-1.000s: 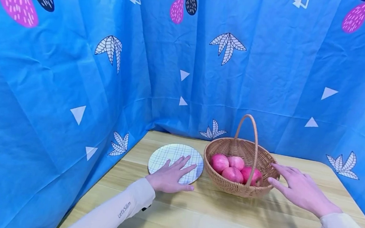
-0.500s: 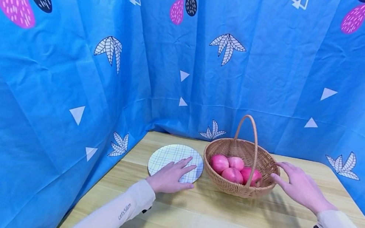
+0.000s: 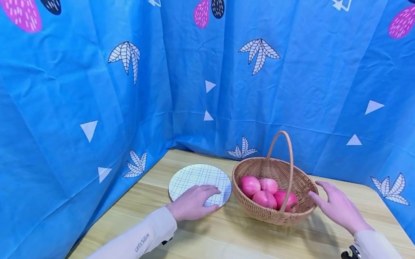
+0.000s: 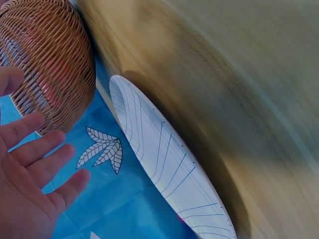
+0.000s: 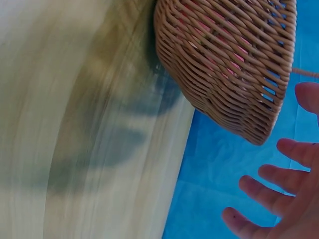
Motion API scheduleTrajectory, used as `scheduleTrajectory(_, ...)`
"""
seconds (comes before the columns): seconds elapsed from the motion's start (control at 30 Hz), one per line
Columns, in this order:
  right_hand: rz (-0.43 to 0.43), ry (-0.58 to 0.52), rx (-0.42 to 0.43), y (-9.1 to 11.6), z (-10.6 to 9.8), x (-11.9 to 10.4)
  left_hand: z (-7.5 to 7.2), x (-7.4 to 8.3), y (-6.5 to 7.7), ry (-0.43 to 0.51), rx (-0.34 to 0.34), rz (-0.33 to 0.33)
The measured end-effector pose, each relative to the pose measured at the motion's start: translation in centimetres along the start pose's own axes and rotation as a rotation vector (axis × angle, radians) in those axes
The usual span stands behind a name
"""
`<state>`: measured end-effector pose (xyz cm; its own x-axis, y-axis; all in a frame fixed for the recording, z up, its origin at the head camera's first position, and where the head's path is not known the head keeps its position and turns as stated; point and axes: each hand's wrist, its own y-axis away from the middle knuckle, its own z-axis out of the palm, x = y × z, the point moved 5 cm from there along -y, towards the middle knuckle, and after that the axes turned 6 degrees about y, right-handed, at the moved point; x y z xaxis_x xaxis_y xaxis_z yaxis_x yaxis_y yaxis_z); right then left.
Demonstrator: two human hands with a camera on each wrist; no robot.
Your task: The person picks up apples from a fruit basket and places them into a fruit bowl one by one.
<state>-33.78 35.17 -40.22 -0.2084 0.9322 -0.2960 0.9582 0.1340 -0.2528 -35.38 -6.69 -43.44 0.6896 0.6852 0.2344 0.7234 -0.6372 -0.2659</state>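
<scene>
A wicker basket point(image 3: 256, 210) with an arched handle stands on the table, holding several red apples point(image 3: 264, 199). To its left lies a round white plate point(image 3: 189, 178) with a blue grid pattern. My left hand point(image 3: 193, 202) hovers over the plate's near right part, fingers relaxed; in the left wrist view a gap separates the fingers from the plate point(image 4: 159, 164). At the basket's right rim is my right hand point(image 3: 341, 207), thumb and fingers spread apart. The right wrist view has its fingertips just beside the basket wall point(image 5: 224, 64). Neither hand holds anything.
The light wooden table point(image 3: 240, 251) ends at the back and sides against a blue patterned curtain point(image 3: 197, 82). The basket handle point(image 3: 290, 167) rises well above the rim.
My left hand has drawn back slightly, its fingers bending and uncovering more of the plate. My right hand has shifted a little left and away from me. Basket, apples and plate have stayed put.
</scene>
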Motion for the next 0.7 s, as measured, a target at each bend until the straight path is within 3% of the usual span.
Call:
scheduleTrajectory(0.27, 0.024, -0.035, -0.031, -1.3, 0.7, 0.7, 0.1, 0.2, 0.1, -0.013, -0.008, 0.006)
scheduleTrajectory(0.7, -0.014, -0.101, -0.010, -2.4, 2.1, 0.6, 0.6, 0.2, 0.4, -0.022, -0.017, 0.016)
